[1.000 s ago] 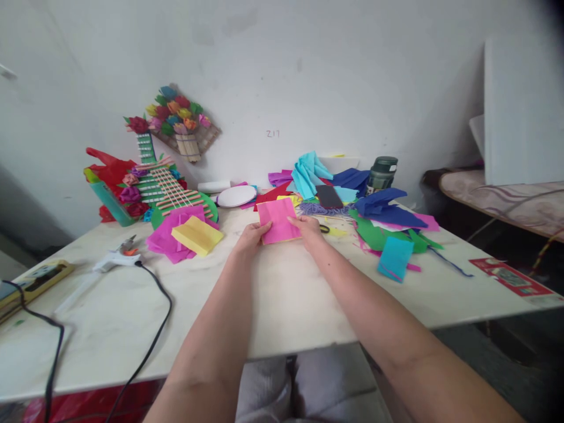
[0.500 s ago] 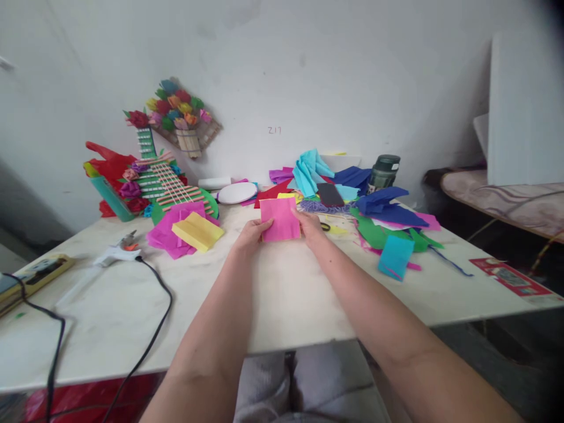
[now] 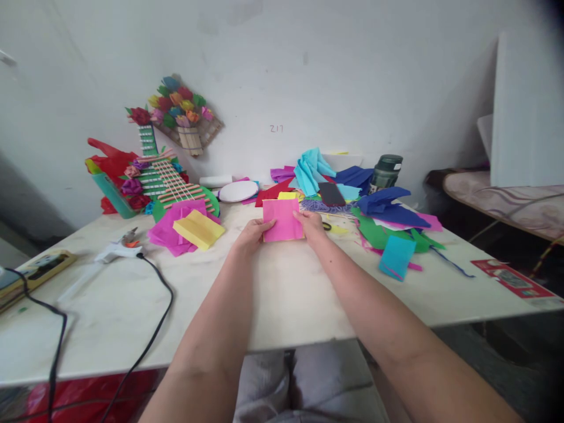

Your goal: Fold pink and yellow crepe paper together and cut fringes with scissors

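Note:
A square of pink crepe paper (image 3: pixel 282 222) is held up over the middle of the table, with a thin yellow edge showing along its bottom. My left hand (image 3: pixel 253 232) pinches its left side, thumb on the front face. On the right side my right hand (image 3: pixel 312 224) grips it the same way. Fingers behind the paper are hidden. Just right of my right hand lie dark scissor handles (image 3: pixel 326 226) and a yellow scrap (image 3: pixel 338 230). Left of my left hand a yellow paper piece (image 3: pixel 200 229) rests on magenta sheets (image 3: pixel 170 236).
A glue gun (image 3: pixel 118 251) with a black cord and a power strip (image 3: pixel 37 276) lie at left. Behind stands a paper-flower guitar (image 3: pixel 170 182). A phone (image 3: pixel 331 194), a flask (image 3: pixel 386 171), green paper (image 3: pixel 374 232) and a blue piece (image 3: pixel 397 257) are at right.
The view has shifted very slightly. My hands keep their grip on the pink paper, which shows a little wider between them.

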`<state>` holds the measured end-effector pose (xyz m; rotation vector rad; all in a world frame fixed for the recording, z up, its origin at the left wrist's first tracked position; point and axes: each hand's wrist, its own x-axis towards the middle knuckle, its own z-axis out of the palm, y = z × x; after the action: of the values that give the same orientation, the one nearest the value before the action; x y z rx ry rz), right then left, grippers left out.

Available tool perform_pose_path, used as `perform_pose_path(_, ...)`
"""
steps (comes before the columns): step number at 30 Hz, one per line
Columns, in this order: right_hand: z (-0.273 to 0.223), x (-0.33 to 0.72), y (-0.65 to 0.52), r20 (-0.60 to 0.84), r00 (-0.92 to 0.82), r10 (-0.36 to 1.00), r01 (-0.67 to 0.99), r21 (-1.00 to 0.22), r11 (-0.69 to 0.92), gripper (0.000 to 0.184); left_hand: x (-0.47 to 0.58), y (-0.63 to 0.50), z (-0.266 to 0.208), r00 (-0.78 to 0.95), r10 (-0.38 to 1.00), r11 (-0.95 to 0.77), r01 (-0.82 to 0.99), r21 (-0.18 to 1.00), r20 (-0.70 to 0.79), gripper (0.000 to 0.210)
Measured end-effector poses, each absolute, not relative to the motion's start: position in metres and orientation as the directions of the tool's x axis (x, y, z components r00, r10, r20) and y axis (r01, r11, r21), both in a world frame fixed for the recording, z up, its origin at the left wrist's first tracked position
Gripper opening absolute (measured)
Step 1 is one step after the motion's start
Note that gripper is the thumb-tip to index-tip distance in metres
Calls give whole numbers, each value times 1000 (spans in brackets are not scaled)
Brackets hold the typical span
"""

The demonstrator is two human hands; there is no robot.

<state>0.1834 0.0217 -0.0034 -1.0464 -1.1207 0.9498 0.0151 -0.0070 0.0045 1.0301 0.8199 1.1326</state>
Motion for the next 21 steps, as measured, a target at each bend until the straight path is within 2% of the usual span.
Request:
perform_pose_path(7,-2,183,19,254,182,950,-92,-957,274,27,15,-7,5,246,969,97,-313,945,-17,29)
perform_pose_path(16,2,180,12,187,89,978,-311,-928,206,25,14,-5,4,210,978,65,-328,942,6,30)
perform_pose_path(21,0,180,14,168,83,982,-273,-944,184,29,12,-3,0,211,976,16,-344,939,61,36)
